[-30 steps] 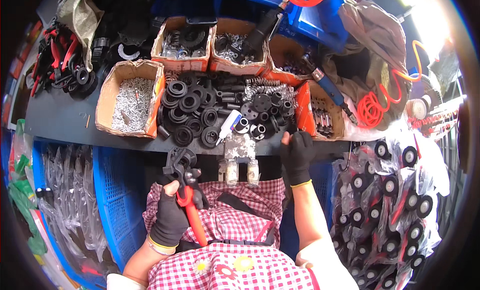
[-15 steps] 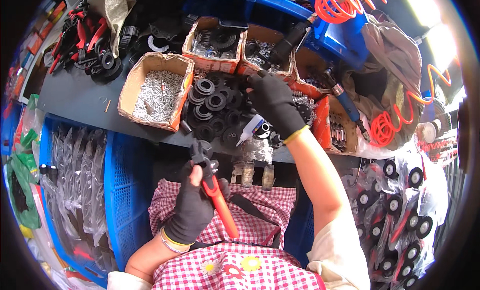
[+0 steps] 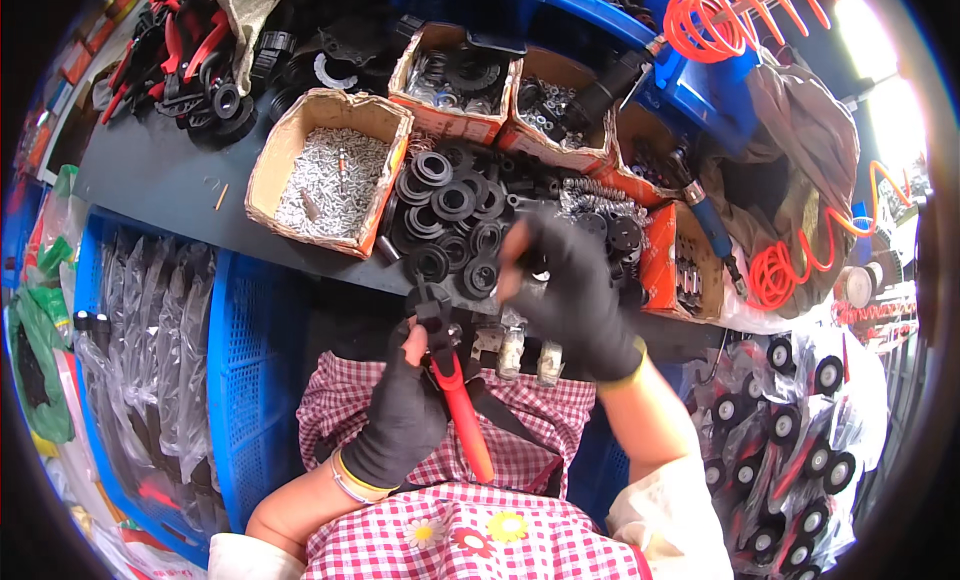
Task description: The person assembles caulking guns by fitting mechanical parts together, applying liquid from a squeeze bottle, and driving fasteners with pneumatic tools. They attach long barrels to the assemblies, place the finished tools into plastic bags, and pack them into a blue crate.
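Observation:
My left hand (image 3: pixel 402 420), in a black fingerless glove, is wrapped round a tool with a red handle (image 3: pixel 467 430) and a black head (image 3: pixel 434 315). The tool is tilted, its head toward the bench edge and its handle over my apron. My right hand (image 3: pixel 575 295), gloved alike and blurred, is above the bench edge, right of the tool's head. Its fingers are curled in, and what they hold, if anything, is hidden. Just beyond both hands lies a pile of black plastic rings (image 3: pixel 455 200). A metal fixture (image 3: pixel 511 353) at the bench edge is partly covered by my right hand.
Cardboard boxes stand on the bench: one of small silver rivets (image 3: pixel 335 180), others of metal hardware (image 3: pixel 545 105). Springs (image 3: pixel 600 195) lie to the right, near a blue power driver (image 3: pixel 708 220) with an orange coiled hose (image 3: pixel 775 265). Red-handled tools (image 3: pixel 185 55) are heaped far left.
My right hand has drawn back from the small parts by the boxes toward the bench edge. It now covers the small white bottle. My left hand still holds the tool.

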A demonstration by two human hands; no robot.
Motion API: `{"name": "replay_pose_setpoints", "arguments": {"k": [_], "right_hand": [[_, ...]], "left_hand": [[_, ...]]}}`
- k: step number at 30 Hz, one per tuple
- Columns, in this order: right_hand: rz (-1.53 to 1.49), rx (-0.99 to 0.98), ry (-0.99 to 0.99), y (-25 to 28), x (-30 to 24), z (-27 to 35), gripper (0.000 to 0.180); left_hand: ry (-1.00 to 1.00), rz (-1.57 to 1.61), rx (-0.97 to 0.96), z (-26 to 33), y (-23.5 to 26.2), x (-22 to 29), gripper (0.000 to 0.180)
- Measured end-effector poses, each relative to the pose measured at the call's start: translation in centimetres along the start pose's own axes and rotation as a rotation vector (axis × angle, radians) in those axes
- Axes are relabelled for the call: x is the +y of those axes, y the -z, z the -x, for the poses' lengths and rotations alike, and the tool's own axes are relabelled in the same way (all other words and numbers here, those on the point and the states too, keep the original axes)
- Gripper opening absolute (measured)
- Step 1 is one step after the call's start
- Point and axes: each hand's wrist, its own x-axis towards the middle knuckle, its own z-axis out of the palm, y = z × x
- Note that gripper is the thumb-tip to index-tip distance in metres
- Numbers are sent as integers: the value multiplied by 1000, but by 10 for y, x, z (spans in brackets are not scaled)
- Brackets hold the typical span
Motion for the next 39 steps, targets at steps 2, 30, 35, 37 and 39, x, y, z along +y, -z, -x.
{"name": "replay_pose_setpoints", "arguments": {"k": [2,30,35,37,39], "right_hand": [[1,-192,226,-22,-21,25,23],[636,-27,-129,-33,59,-135,21],[130,114,25,-5,0,-66,24],[176,48,192,-5,-12,-19,21],[311,132,250,-6,-20,17,25]], "left_hand": [[4,-26,-83,-2,6,-8,32],[-120,-217,30,-5,-25,18,28],[-143,-144,-18,-9,-36,29,31],[-230,-313,-61,-7,-41,28,34],[-417,-623,-173,-6,-49,9,39]]}}
